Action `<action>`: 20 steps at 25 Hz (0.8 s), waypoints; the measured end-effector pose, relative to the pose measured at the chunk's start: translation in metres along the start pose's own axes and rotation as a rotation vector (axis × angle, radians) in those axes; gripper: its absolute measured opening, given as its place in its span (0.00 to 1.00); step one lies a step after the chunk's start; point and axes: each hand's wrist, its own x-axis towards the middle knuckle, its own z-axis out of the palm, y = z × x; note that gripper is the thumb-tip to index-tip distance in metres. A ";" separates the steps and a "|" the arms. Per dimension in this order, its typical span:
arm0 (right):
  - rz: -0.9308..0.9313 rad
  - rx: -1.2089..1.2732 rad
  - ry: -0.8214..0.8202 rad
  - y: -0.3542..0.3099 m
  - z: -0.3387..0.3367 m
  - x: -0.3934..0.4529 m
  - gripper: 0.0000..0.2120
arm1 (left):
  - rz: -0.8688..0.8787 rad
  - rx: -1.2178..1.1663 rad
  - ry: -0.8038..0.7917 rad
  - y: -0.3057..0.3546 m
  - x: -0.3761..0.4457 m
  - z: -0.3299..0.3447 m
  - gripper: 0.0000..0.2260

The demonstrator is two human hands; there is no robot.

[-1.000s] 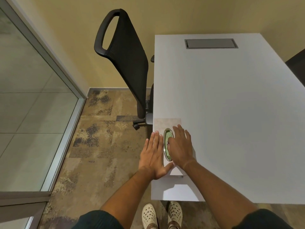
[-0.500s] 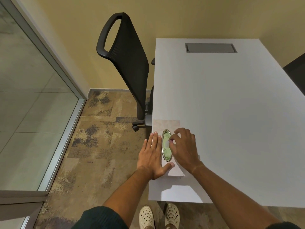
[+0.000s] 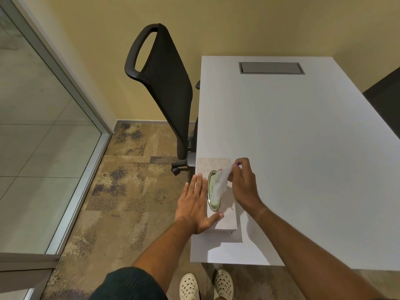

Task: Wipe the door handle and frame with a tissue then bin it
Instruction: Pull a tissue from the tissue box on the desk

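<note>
1. Tissue (image 3: pixel 221 180): a white sheet stands half out of the oval slot of the tissue box (image 3: pixel 225 217), its upper corner pinched between the thumb and fingertips of the right hand (image 3: pixel 243 182), its lower part still down in the opening.
2. The slot has a shiny metal rim (image 3: pixel 213 207) and a pale green lining shows inside it (whether that is film or further sheets cannot be told).
3. The right hand hovers over the far right of the box with the fingers curled together around the tissue's tip; the wrist and bare forearm run back toward the lower right.
4. The left hand (image 3: pixel 194 204) lies flat along the box's left edge, fingers straight and pressed side by side, thumb spread out across the near end of the box top. It holds nothing, only rests on the box.
5. The box is beige and rectangular and sits at the near left corner of a white table (image 3: pixel 303 148), its long side along the table's left edge.
6. A grey cable hatch (image 3: pixel 271 68) is set flush into the far end of the tabletop.
7. A black mesh office chair (image 3: pixel 164 83) stands beside the table's left edge, backrest toward the yellow wall.
8. At far left a glass panel in a grey metal frame (image 3: pixel 71 87) meets the patterned brown carpet (image 3: pixel 121 202).
9. Two white perforated clogs (image 3: pixel 205 286) show at the bottom edge.
</note>
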 end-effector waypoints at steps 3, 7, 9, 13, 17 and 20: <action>0.077 0.087 0.027 -0.004 -0.005 0.004 0.04 | -0.004 -0.001 -0.010 0.002 -0.001 -0.003 0.49; 0.214 0.185 0.008 0.004 -0.004 0.007 0.07 | -0.027 0.003 -0.010 0.004 -0.006 -0.006 0.48; 0.303 0.230 -0.031 0.008 -0.002 0.009 0.09 | -0.036 -0.008 0.000 0.004 -0.010 -0.009 0.49; 0.416 0.308 -0.095 -0.001 0.003 0.012 0.15 | -0.088 -0.006 0.053 0.000 -0.020 -0.022 0.50; 0.216 0.122 -0.187 -0.013 0.013 0.007 0.15 | -0.181 0.005 0.100 -0.012 -0.032 -0.035 0.49; 0.025 0.001 -0.176 -0.028 0.024 0.001 0.16 | -0.258 -0.005 0.151 -0.027 -0.047 -0.040 0.49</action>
